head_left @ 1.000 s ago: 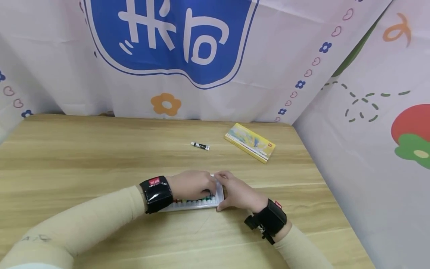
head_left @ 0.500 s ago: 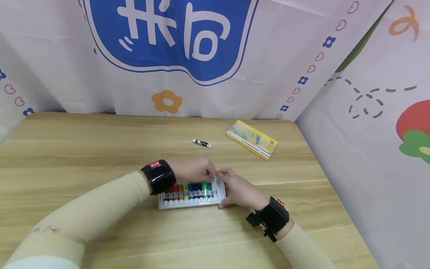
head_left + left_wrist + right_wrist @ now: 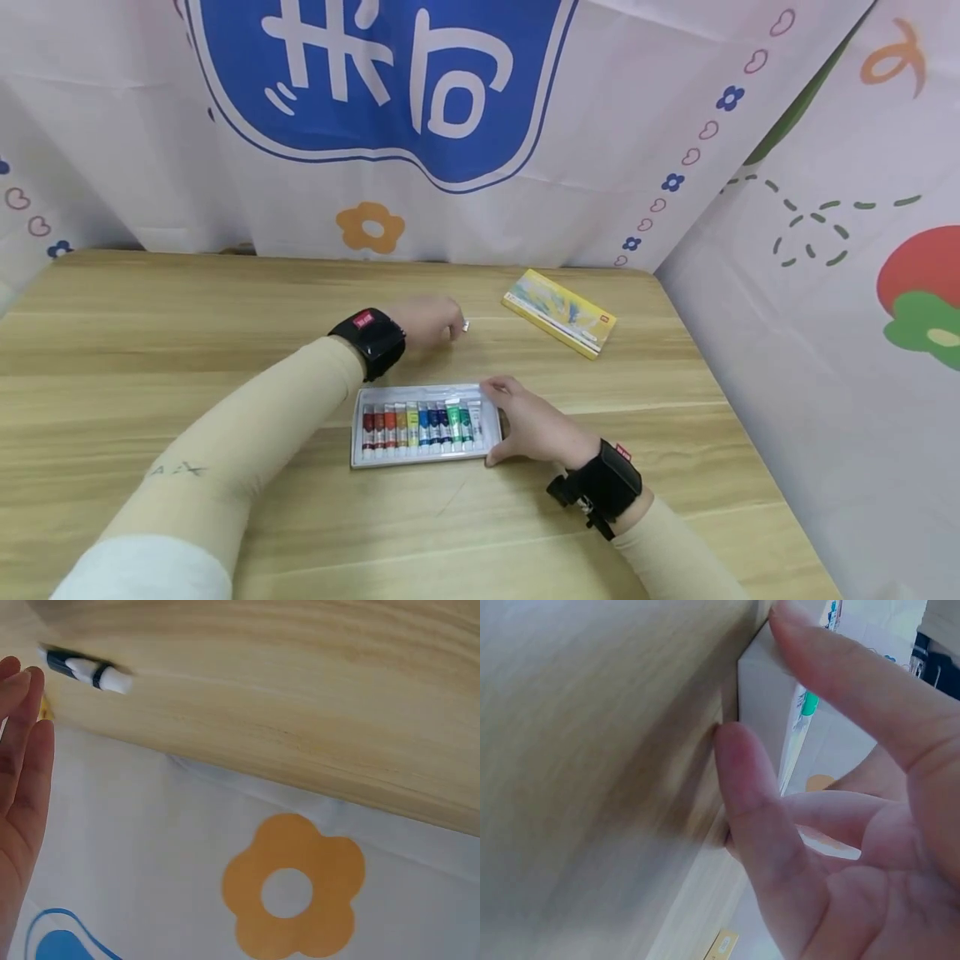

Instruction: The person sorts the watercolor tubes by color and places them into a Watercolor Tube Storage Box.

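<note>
A white tray [image 3: 491, 429] lies on the table, holding a row of paint tubes [image 3: 412, 429] in reds, yellow, blues, greens and white. My right hand [image 3: 532, 425] grips its right end, thumb at the near corner and fingers at the far one. The right wrist view shows the fingers against the white tray wall [image 3: 761, 686]. Beyond the tray, my left hand [image 3: 427, 321] hangs over a black paint tube [image 3: 86, 669]. In the left wrist view its fingers [image 3: 34, 761] are loosely bent beside the tube, apart from it. The head view shows only the tube's silver end.
A yellow paint box [image 3: 558, 312] lies at the back right of the wooden table [image 3: 225, 308]. A printed cloth [image 3: 150, 167] hangs along the table's back edge, and another covers the right side.
My left hand has left the tray, where it was at the tubes, and moved back to the black paint tube. My right hand has stayed at the tray's right end.
</note>
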Motion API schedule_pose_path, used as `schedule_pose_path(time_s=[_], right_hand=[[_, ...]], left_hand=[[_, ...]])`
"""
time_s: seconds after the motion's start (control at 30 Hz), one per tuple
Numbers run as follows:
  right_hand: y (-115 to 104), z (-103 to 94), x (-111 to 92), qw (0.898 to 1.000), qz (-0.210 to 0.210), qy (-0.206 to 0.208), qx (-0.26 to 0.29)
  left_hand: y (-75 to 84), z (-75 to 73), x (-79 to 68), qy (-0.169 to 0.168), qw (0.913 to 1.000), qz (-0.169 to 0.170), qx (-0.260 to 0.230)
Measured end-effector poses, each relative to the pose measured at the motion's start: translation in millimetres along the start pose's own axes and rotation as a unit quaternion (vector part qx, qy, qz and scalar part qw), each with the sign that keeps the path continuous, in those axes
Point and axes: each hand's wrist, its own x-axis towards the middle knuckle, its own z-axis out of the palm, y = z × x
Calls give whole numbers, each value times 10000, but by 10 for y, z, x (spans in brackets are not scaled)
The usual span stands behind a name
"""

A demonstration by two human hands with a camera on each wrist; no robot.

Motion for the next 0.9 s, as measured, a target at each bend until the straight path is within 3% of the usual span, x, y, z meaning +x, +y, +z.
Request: schedule_pose_path(time_s=[0.13, 0.5, 0.77, 0.9], right_hand=[[8, 3, -11, 10000, 15, -17, 42], [1, 18, -8, 10000, 29, -5, -38], [-12, 3, 2, 9999, -3, -21, -145], [-18, 0, -3, 9998, -39, -3, -202]], left_hand=[[-53, -41, 131, 60, 9992, -243, 322], [-183, 105, 360, 164, 9953, -942, -125], [-207, 189, 379, 357, 9959, -804, -187], [-188, 228, 376, 425, 9943, -966, -116]])
